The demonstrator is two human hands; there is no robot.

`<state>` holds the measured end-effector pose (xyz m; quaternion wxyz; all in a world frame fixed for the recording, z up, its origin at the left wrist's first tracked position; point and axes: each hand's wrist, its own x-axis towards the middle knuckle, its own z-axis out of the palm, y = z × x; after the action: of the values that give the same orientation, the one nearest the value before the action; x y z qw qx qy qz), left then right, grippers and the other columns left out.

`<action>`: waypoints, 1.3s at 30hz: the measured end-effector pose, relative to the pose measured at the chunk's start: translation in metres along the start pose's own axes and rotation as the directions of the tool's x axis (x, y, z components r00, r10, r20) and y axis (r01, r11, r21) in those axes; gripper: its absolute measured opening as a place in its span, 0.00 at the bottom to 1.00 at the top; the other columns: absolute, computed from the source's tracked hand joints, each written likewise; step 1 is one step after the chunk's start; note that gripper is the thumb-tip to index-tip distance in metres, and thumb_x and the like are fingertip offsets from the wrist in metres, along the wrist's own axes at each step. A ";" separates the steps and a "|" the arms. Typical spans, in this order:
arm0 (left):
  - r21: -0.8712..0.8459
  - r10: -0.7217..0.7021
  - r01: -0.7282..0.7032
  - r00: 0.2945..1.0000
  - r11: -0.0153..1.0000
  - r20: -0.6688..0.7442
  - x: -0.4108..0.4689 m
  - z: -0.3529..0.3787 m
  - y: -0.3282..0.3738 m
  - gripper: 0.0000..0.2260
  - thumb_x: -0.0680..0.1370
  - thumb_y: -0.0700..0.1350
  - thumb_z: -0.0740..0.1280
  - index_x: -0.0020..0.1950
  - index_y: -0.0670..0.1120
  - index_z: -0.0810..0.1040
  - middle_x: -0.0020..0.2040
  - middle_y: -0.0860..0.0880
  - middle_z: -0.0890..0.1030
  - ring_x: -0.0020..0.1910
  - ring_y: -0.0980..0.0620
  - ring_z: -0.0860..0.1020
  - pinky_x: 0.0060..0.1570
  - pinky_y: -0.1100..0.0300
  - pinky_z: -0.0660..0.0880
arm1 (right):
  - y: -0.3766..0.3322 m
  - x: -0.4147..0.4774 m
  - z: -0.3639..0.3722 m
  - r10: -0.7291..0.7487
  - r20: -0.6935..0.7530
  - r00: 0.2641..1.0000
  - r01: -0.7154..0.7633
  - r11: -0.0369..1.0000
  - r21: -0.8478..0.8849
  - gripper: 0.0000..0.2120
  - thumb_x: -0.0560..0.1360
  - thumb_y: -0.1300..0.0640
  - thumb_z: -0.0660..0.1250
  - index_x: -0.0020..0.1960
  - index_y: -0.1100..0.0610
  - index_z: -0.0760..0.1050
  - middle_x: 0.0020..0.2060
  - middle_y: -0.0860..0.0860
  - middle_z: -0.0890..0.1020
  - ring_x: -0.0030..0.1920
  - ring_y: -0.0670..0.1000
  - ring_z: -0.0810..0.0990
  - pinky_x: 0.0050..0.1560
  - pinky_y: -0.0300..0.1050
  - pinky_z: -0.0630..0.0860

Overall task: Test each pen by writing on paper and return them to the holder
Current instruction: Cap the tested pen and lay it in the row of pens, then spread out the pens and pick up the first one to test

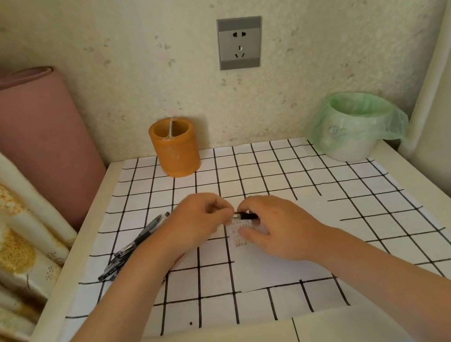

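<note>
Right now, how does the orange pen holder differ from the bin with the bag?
The holder is orange and unlined; the bin is white, lined with a green bag. The holder is narrower than the bin. The holder stands back centre-left, the bin back right. Both stand upright with open tops.

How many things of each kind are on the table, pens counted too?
Held pen: 1, pinched between the left hand and right hand
Loose pens: at least 2, pile partly hidden by the left forearm
Orange holder: 1
Bagged bin: 1
Writing paper: 1
Total: at least 6
</note>
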<state>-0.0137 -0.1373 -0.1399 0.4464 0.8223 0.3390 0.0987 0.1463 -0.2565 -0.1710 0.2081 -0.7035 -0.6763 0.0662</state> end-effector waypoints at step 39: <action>0.483 0.060 0.037 0.981 0.875 -0.184 -0.035 -0.073 -0.081 0.05 0.79 0.52 0.68 0.54 0.58 0.77 0.49 0.56 0.75 0.46 0.58 0.74 0.46 0.62 0.72 | -0.027 0.105 0.031 0.063 -0.050 0.997 -0.073 0.970 -0.232 0.16 0.79 0.54 0.63 0.66 0.50 0.73 0.59 0.50 0.74 0.53 0.53 0.78 0.47 0.47 0.77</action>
<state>-0.1120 -0.0806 -0.1575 0.1908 0.8962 0.3896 0.0928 0.1178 -0.1472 -0.1688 0.1358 -0.7472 -0.6502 -0.0214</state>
